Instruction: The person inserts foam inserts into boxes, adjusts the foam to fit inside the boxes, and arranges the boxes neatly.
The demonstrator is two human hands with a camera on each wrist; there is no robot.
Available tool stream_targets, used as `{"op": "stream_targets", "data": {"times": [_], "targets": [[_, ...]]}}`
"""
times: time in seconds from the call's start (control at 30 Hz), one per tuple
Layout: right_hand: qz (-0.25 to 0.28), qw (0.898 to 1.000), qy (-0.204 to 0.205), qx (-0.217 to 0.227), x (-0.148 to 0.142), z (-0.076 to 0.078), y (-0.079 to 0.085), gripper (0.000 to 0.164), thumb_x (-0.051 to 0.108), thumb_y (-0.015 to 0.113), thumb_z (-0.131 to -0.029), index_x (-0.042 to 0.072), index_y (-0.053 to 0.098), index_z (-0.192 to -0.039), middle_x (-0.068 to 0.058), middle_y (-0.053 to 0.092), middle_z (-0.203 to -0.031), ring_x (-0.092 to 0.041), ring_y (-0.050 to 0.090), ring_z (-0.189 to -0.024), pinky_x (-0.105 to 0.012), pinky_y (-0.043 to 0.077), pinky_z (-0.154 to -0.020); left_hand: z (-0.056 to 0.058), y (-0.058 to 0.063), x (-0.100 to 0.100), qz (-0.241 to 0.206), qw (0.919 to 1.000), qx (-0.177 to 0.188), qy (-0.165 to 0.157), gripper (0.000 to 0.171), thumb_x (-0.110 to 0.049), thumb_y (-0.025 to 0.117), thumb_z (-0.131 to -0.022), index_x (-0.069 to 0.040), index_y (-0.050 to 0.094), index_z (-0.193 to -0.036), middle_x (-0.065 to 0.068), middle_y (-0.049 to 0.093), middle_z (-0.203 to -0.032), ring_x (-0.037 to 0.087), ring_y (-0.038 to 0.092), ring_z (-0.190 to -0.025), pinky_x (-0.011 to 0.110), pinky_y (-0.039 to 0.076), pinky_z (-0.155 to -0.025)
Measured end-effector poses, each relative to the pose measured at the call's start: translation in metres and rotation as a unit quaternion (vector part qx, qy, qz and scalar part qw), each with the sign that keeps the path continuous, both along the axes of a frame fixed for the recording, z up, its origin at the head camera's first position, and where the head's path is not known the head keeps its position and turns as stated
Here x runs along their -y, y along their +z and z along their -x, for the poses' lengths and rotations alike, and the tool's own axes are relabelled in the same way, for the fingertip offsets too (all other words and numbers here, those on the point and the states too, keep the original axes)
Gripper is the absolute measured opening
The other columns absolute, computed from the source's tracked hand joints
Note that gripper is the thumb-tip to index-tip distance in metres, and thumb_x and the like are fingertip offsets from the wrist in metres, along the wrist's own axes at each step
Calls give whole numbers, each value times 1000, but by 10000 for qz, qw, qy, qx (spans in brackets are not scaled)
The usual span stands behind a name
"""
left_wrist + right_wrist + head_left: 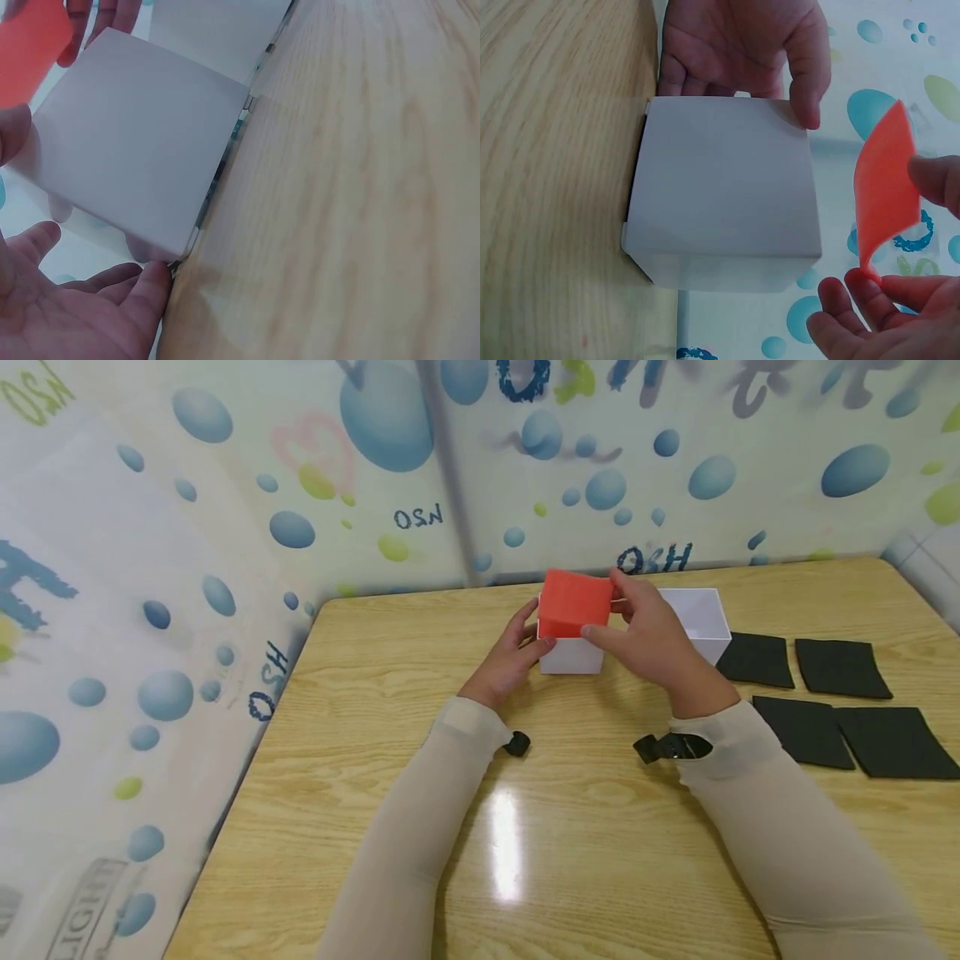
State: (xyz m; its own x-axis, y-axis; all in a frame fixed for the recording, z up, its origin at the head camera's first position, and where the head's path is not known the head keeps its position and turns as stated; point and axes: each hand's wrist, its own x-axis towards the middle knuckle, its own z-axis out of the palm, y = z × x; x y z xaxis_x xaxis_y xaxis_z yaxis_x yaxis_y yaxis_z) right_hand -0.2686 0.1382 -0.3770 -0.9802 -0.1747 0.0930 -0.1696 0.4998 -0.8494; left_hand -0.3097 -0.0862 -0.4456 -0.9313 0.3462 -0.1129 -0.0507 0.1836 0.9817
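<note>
My right hand (648,631) pinches a thin, bent red square sheet (576,597) between thumb and fingers, over a small white box (571,657). In the right wrist view the red sheet (889,187) curves, its lower edge at the fingertips. My left hand (510,660) rests against the left side of the white box, its thumb tip at the near top corner. The left wrist view shows the left fingers (146,300) loosely extended along the box (139,142); the far fingertips are hidden behind it. Most of the box's opening is covered by the red sheet in the head view.
A second white box (701,614), open at the top, stands to the right, partly behind the right hand. Several black square sheets (843,667) lie on the table's right side. The wooden table (360,693) meets a patterned wall covering (510,468) at the back.
</note>
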Motion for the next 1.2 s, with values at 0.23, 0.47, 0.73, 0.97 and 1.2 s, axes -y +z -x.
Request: {"op": "stream_targets", "data": {"times": [0.23,0.47,0.73,0.97,1.2], "targets": [[-460,9987,-84,202,6,-2,-5,97,25,70,-101,17,5,-171,-20,29,-166,-42,37,-149,-62,47,-113,1,0,-1,8,9999,-119,-34,75,-31,63,-104,-40,24,-167,6,42,-163,26,47,-146,48,43,-120],[-380,9991,-28,203,9,0,-13,95,21,67,-103,18,1,-171,-21,23,-168,-44,34,-152,-61,43,-116,2,-1,0,8,9999,-123,-48,75,-32,63,-104,-40,23,-168,5,42,-163,26,47,-146,47,43,-120],[-243,9993,-52,264,10,3,-22,94,25,65,-103,16,0,-171,-21,18,-170,-44,33,-152,-62,41,-118,2,-1,0,-37,9999,-160,-17,74,-29,63,-105,-38,24,-168,9,40,-165,27,44,-149,45,41,-122],[-65,9996,-15,269,11,4,-26,84,24,59,-105,11,8,-171,-17,16,-174,-43,33,-153,-62,36,-122,2,-3,-1,-87,9998,-149,22,74,-28,63,-105,-38,25,-168,10,40,-165,28,43,-150,46,41,-122],[-145,9994,119,298,11,7,-31,79,23,55,-107,12,10,-171,-11,12,-177,-35,16,-163,-61,25,-127,1,-1,-1,67,9999,-86,32,75,-33,64,-104,-42,24,-167,8,39,-165,28,41,-151,46,42,-121]]}}
